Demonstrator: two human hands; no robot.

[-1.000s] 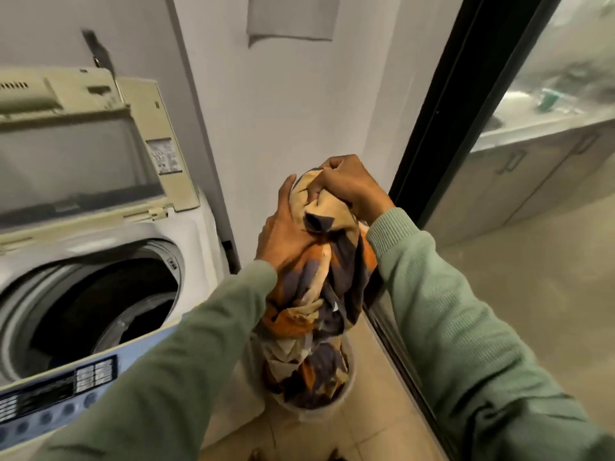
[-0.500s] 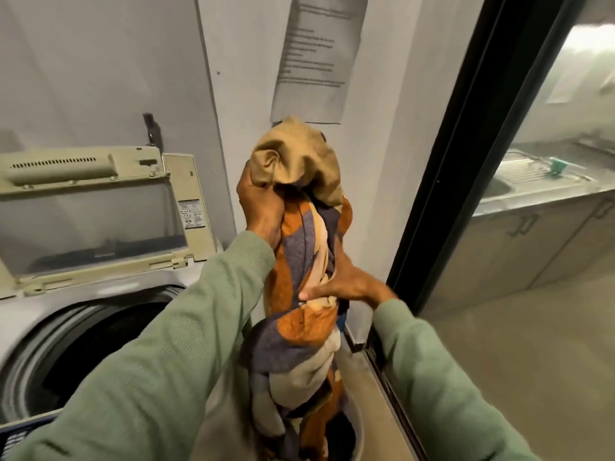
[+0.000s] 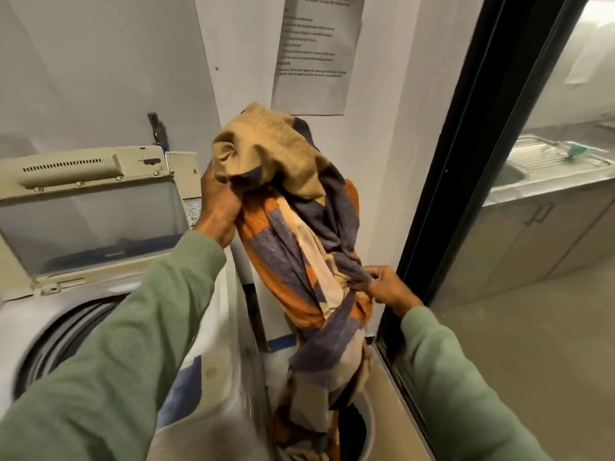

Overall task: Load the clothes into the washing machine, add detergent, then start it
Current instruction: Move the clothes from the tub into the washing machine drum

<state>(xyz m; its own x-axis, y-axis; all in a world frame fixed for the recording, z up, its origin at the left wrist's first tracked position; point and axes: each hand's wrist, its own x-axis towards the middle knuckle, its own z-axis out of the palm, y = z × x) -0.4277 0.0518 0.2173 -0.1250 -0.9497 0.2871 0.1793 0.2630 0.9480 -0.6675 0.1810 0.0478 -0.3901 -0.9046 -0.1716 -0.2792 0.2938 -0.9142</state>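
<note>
Left hand [image 3: 218, 207]: raised beside the washer lid, fingers closed round the bunched tan top end of the patchwork cloth [image 3: 299, 234], holding it up.
Right hand [image 3: 387, 289]: lower and to the right, fingertips pinching a gathered fold about halfway down the same cloth.
Sleeves: both arms wear a green ribbed knit sleeve [image 3: 133, 344].
Washing machine [image 3: 20, 324]: white top-loader at the left; the dark round drum opening [image 3: 66, 331] is uncovered, partly behind the left arm. A blue panel at its front corner is too blurred to read.
Door frame [image 3: 466, 161]: black upright at the right with glass beyond it.
Patchwork cloth: orange, purple, cream and tan blocks, hanging in a long twisted column between the machine and the door frame, not over the drum. Its lower end reaches down into the laundry bucket.
Washer lid [image 3: 90, 207]: yellowed cream with a clear window, standing upright against the wall.
Notice [image 3: 316, 54]: printed paper sheet on the wall above the cloth; text too small to read.
Laundry bucket [image 3: 369, 437]: pale round tub on the floor just beside the machine, dark fabric inside.
Sink [image 3: 545, 154]: steel, with a ribbed drainboard, seen through the glass on a counter over cabinets.
</note>
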